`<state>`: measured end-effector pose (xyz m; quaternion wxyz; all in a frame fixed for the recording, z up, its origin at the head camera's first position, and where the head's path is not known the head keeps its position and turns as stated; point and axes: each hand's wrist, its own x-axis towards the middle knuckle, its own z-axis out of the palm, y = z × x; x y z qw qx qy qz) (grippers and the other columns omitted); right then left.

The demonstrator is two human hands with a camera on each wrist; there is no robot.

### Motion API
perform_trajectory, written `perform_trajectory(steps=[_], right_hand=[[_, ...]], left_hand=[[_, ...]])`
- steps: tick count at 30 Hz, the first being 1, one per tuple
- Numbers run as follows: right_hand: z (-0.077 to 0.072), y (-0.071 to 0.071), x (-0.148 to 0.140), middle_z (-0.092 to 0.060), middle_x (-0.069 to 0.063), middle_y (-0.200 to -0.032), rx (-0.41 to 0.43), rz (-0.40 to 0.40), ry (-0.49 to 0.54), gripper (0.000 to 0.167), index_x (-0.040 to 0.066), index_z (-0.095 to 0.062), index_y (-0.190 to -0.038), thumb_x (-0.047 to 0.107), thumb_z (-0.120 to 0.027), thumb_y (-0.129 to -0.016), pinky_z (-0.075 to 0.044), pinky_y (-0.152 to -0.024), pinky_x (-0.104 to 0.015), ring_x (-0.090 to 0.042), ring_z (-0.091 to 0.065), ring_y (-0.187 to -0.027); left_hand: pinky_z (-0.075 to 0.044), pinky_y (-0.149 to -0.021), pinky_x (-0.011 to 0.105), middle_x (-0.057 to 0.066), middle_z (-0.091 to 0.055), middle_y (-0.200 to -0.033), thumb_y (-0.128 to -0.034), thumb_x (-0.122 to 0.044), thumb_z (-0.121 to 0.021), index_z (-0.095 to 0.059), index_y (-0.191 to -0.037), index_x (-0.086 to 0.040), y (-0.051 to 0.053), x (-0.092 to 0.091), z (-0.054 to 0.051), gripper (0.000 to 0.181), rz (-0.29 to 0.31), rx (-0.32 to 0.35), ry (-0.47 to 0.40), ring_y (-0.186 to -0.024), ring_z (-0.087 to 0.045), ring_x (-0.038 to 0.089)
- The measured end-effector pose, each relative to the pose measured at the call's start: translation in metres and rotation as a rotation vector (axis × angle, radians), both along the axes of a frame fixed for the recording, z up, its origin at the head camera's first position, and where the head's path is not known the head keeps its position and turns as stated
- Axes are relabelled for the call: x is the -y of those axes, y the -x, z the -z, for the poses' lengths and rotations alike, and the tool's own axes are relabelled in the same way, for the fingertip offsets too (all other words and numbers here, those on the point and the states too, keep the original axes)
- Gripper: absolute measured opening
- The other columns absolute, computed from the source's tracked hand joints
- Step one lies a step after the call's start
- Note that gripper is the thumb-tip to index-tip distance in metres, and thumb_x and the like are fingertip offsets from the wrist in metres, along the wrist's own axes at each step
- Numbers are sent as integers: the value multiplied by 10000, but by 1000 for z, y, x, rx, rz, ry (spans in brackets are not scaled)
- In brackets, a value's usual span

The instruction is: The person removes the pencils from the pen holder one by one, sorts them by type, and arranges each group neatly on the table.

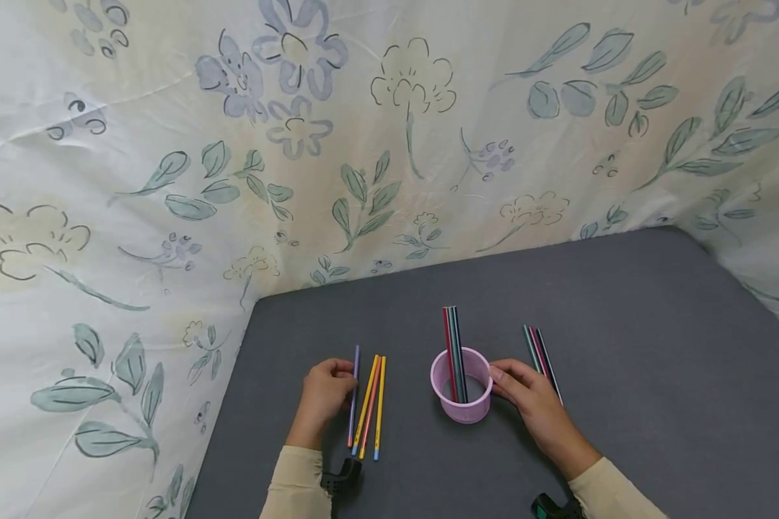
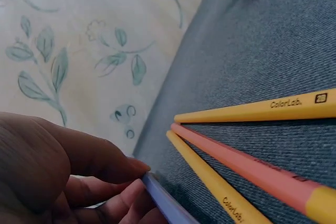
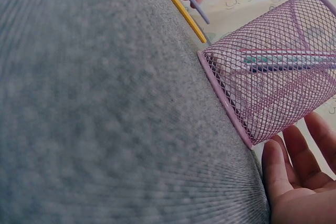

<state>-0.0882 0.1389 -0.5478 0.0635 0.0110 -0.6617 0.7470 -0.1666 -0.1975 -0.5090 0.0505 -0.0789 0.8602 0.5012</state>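
Note:
My left hand [image 1: 327, 395] pinches a purple colored pencil [image 1: 354, 386] between thumb and fingers, its tip close to the table in the left wrist view. Just right of it lie two yellow pencils [image 1: 380, 414] and an orange pencil [image 2: 236, 163]. A pink mesh pencil cup [image 1: 465, 414] stands upright on the table, with several dark and red pencils [image 1: 455, 346] leaning inside. My right hand [image 1: 535, 404] rests against the cup's right side, fingers loosely bent and not wrapped around it, as the right wrist view shows.
A small group of pencils [image 1: 535, 346] lies beyond the right hand, partly hidden by it. The dark grey table [image 1: 675, 360] meets a floral cloth [image 1: 415, 180] behind and to the left. Black wrist straps [image 1: 342, 477] are worn on both arms.

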Motion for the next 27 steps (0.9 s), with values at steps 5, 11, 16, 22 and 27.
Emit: perform_trajectory(steps=[5,11,16,22,27], right_hand=[[-1,0,0,-669,-300,-1243,0,3,4,281,-164,-678,-1238,77,-600,-1117,-579,-910,-264,-189,-718,-1095],[-2,0,1,-668,-300,-1244,10,2,8,285,-167,-675,-1241,80,-600,-1118,-580,-909,-264,-187,-720,-1091],[-3,-1,1,-668,-300,-1239,10,6,9,283,-168,-673,-1240,76,-600,-1116,-579,-908,-262,-180,-720,-1085],[-4,-1,2,-667,-299,-1230,9,5,15,279,-176,-669,-1233,65,-597,-1114,-581,-906,-264,-172,-722,-1078],[-4,-1,2,-667,-300,-1232,10,3,16,279,-176,-670,-1235,65,-596,-1115,-582,-904,-264,-179,-725,-1077]], left_hand=[[-580,-566,376,114,-687,-939,-922,51,-723,-730,-1190,48,-2,-1,2,268,24,14,-1,-758,-655,246],[-582,-555,369,103,-683,-919,-914,32,-731,-739,-1175,36,-4,0,3,260,40,3,22,-766,-653,236],[-585,-575,377,102,-683,-938,-917,9,-734,-740,-1179,27,-5,-1,1,263,35,-7,13,-797,-661,235],[-595,-605,399,101,-695,-954,-960,-50,-744,-731,-1206,27,-6,-3,-2,258,48,-34,-12,-797,-679,243],[-614,-666,435,116,-719,-1013,-1028,-124,-733,-720,-1261,33,-7,-8,-3,281,142,-108,-82,-849,-693,298]])
